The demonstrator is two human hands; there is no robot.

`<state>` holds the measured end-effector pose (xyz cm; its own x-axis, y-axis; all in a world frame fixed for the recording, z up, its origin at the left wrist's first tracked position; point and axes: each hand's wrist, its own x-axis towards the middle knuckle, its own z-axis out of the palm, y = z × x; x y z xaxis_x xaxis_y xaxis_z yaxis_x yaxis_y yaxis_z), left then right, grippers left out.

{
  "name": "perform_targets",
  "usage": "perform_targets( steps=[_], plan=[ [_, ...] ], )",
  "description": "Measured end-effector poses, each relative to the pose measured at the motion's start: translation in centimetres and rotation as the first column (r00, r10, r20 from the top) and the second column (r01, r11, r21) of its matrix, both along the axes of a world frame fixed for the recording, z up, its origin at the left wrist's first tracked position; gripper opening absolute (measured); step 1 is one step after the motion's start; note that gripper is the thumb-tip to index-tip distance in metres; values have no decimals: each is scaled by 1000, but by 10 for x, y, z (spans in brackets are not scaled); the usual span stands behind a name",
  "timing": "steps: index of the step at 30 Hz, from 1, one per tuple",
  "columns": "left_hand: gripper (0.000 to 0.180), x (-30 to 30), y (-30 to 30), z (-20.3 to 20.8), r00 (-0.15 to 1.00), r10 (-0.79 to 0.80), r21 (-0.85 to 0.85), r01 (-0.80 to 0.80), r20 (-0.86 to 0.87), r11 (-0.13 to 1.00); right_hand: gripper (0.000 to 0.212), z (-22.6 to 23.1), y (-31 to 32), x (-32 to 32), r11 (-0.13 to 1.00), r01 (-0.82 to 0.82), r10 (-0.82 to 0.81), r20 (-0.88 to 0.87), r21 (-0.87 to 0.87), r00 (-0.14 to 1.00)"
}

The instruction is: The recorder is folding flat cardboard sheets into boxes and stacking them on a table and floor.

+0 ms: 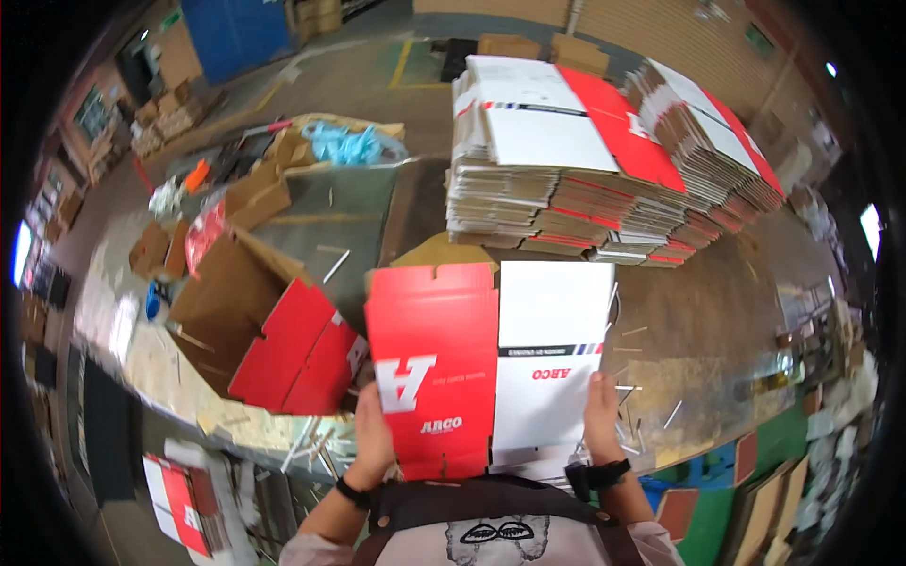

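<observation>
The person holds one flattened carton (491, 363) in front of the chest, above the near edge of a brown worktable (698, 311). The carton is a folded sheet with a red panel on the person's left and a white panel on the right. Its printed side faces up and the print reads upside down from the head view.

The left hand (370, 436) grasps the lower left edge of the red panel. The fingers go under the sheet and the thumb side lies against the edge, so this hand is closed on the carton. The right hand (602, 415) holds the lower right edge of the white panel; its fingers lie along that edge and it is also closed on the carton. So the carton lies between the two hands and extends away from them, toward the far side of the table. Each wrist wears a dark band.

Beyond the carton, on the table, stands a tall stack of flat cartons (557, 160) in the same red and white, and a second stack (708, 141) leans just beside it on the right. On the person's left, an opened carton (269, 330) with brown inside and red flaps sits near the table's edge. Thin white strips (672, 413) lie scattered on the table surface near the right hand.
</observation>
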<state>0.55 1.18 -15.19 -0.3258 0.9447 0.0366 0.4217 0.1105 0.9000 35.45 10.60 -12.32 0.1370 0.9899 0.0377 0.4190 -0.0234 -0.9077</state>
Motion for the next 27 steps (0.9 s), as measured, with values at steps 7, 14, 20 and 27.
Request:
perform_targets(
  steps=[7, 14, 20, 27],
  plan=[
    [77, 1, 23, 148, 522, -795, 615, 527, 310, 586, 50, 143, 37, -59, 477, -532, 74, 571, 700, 817],
    [43, 4, 29, 155, 466, -876, 764, 517, 126, 385, 36, 158, 14, -79, 234, -460, -38, 481, 856, 876],
    [44, 16, 20, 165, 786, -605, 826, 421, -125, 376, 36, 177, -2, -53, 257, -630, 514, 448, 733, 731],
    [33, 41, 38, 177, 746, -162, 537, 594, -646, 599, 24, 233, -14, -99, -115, -993, 739, 666, -28, -105]
  ],
)
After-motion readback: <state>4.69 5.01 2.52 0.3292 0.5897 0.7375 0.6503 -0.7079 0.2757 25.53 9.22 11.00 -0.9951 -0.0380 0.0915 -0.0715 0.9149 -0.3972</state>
